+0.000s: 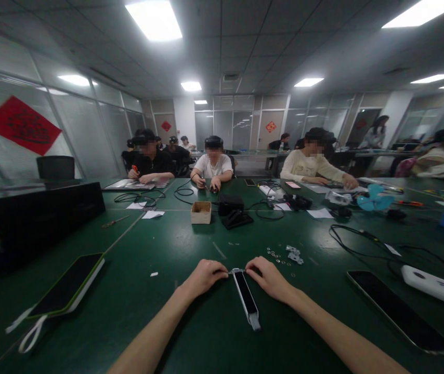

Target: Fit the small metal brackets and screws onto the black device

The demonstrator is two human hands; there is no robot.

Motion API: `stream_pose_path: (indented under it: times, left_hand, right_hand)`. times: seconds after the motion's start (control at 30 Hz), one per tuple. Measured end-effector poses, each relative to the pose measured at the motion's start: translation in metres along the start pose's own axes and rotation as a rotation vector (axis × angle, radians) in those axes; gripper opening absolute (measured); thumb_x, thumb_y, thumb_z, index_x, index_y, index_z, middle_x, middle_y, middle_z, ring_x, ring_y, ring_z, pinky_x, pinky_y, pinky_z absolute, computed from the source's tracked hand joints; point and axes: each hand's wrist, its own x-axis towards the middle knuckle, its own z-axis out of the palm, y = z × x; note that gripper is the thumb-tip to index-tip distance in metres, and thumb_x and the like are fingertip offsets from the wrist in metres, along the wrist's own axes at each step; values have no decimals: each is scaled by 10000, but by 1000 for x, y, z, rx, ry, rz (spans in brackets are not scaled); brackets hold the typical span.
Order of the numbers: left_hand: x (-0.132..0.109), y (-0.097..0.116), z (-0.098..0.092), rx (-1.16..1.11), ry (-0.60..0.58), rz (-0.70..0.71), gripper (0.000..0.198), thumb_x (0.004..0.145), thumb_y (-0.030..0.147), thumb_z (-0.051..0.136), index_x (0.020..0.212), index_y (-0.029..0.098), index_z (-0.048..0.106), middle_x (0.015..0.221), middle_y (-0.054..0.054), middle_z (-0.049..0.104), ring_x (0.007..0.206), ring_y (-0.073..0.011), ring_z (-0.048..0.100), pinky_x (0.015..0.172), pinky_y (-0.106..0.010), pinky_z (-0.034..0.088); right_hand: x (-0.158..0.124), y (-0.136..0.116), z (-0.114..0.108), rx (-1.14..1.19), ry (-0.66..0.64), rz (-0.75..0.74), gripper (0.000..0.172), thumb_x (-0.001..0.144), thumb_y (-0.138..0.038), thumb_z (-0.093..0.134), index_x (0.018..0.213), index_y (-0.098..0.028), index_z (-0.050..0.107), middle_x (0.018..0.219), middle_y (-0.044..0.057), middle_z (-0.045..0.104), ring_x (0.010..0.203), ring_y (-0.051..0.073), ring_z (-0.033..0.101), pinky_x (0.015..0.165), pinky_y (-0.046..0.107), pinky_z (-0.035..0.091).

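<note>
A narrow device with a black face and pale edges (246, 296) lies on the green table, its far end between my two hands. My left hand (206, 275) is closed in a pinch at the far left corner, on something small that I cannot make out. On the other side, my right hand (268, 278) has its fingers pressed together at the far right corner; what they hold is hidden. Small rings (278, 259) and silvery metal pieces (294, 255) lie beyond my right hand.
A phone in a green-edged case (68, 285) lies left, another phone (397, 309) and a white power strip (436, 285) right. Ahead are a small box (200, 213), a black case (231, 203), cables and a blue fan (375, 198). Several people sit across the table.
</note>
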Motion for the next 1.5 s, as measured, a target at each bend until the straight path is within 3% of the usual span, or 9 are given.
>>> stream_pose_path:
  times: [0.3, 0.6, 0.93, 1.5]
  left_hand:
    - [0, 7, -3, -55, -34, 81, 147, 893, 265, 556, 909, 186, 679, 862, -1, 691, 806, -121, 628, 752, -198, 445]
    - [0, 20, -10, 104, -53, 223, 166, 922, 252, 505, 926, 186, 657, 863, -15, 677, 811, -133, 611, 802, -251, 417]
    - [-1, 18, -7, 324, -59, 401, 225, 954, 172, 400, 939, 180, 625, 870, -43, 670, 797, -143, 606, 759, -260, 414]
    - [-2, 26, -4, 386, -48, 574, 255, 968, 146, 315, 1069, 170, 549, 901, -72, 647, 836, -158, 597, 757, -266, 453]
  right_hand:
    - [0, 1, 1, -16, 19, -27, 187, 910, -289, 446, 929, -190, 604, 929, 44, 598, 869, 174, 536, 783, 317, 455]
    - [1, 2, 2, -30, 20, -39, 176, 906, -277, 447, 925, -191, 600, 925, 43, 599, 868, 174, 532, 782, 315, 444]
    - [3, 2, 6, -73, 30, -69, 172, 908, -254, 437, 900, -196, 598, 904, 43, 600, 868, 181, 524, 782, 319, 424]
    - [3, -1, 3, -121, -24, -125, 238, 911, -187, 411, 984, -172, 637, 991, 73, 596, 883, 178, 521, 790, 316, 454]
